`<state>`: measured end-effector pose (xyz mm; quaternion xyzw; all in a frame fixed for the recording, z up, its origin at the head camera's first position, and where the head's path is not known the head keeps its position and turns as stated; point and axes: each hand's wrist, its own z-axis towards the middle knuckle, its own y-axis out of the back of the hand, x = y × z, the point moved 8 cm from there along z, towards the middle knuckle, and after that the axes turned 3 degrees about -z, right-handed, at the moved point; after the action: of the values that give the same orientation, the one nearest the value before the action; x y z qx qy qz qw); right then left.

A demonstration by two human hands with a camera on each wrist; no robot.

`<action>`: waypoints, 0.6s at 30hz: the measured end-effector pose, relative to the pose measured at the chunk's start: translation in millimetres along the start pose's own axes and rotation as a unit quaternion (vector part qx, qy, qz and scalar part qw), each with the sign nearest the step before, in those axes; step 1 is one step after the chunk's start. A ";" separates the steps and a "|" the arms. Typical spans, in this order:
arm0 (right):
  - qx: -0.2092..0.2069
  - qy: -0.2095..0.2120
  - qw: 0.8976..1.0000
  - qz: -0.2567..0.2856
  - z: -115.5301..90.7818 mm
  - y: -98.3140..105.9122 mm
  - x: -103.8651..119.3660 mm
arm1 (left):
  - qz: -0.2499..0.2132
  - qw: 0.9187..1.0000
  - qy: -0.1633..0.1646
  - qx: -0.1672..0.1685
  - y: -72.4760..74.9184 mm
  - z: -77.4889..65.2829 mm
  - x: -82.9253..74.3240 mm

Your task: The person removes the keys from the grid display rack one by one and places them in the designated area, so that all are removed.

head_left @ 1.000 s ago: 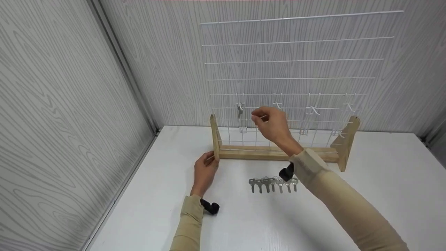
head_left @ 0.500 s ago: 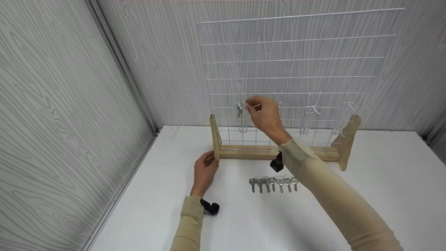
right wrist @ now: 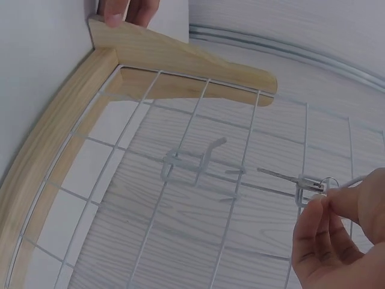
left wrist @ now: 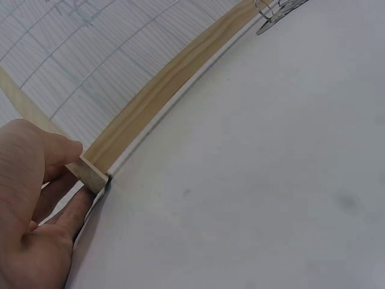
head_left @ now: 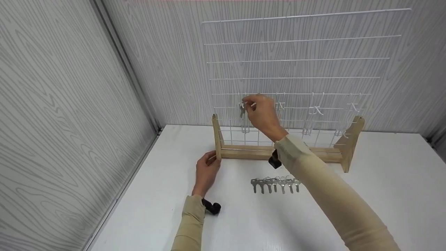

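A white wire grid rack (head_left: 259,135) stands in a wooden base (head_left: 244,153) on the white table. My left hand (head_left: 206,170) holds the bottom of its left wooden side piece (left wrist: 91,173) between thumb and fingers. At the leftmost hook, a silver key (head_left: 242,111) hangs downward. My right hand (head_left: 263,113) is there, thumb and fingertips pinched at the small ring (right wrist: 329,182) of this key (right wrist: 280,176). The fingertips partly hide the ring and the hook's end. In front of the base, several keys (head_left: 269,186) with rings lie in a row.
More white hooks hang on the grid, such as the hook (head_left: 316,110) right of centre and the hook (head_left: 353,107) near the right wooden side piece (head_left: 351,139). A wood-grain panel (head_left: 146,52) rises behind; another stands at left.
My right hand has moved left and up to the leftmost hook, reaching the key that hung there. My left hand stays at the wooden side piece. The row of keys has not changed.
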<state>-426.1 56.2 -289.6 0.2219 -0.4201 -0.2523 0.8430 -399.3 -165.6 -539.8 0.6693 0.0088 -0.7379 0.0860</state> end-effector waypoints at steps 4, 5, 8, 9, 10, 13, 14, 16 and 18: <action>-0.009 -0.006 1.000 0.003 -0.9 -1.7 0.0 | -0.001 1.000 0.000 -0.003 -0.4 0.4 0.3; -0.012 -0.006 1.000 0.004 -1.2 -1.9 0.0 | 0.000 1.000 -0.001 -0.003 -0.7 0.5 0.3; -0.019 -0.004 1.000 0.006 -1.9 -2.1 0.0 | -0.001 1.000 -0.002 -0.002 -1.4 0.9 0.3; -0.021 -0.003 1.000 0.008 -2.1 -2.0 0.0 | -0.001 1.000 -0.002 -0.002 -1.5 1.0 0.3; -0.022 -0.002 1.000 0.009 -2.2 -2.0 -0.2 | -0.001 1.000 -0.001 -0.002 -1.6 0.9 0.4; -0.017 -0.007 1.000 0.020 -3.1 -2.5 -1.1 | 0.000 1.000 0.001 -0.002 -1.4 0.4 0.2; -0.015 -0.010 1.000 0.023 -3.5 -2.7 -1.7 | 0.002 1.000 0.002 -0.003 -1.0 0.2 0.0; -0.008 -0.015 0.999 0.030 -4.8 -2.9 -2.4 | 0.006 1.000 0.001 -0.003 -0.4 0.0 -0.6; -0.003 -0.019 0.999 0.037 -6.6 -2.6 -2.9 | 0.005 1.000 0.002 -0.003 0.4 -0.4 -1.6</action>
<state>-422.8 57.1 -296.4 0.1989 -0.4434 -0.2259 0.8443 -398.7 -165.8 -538.2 0.6704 0.0079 -0.7362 0.0917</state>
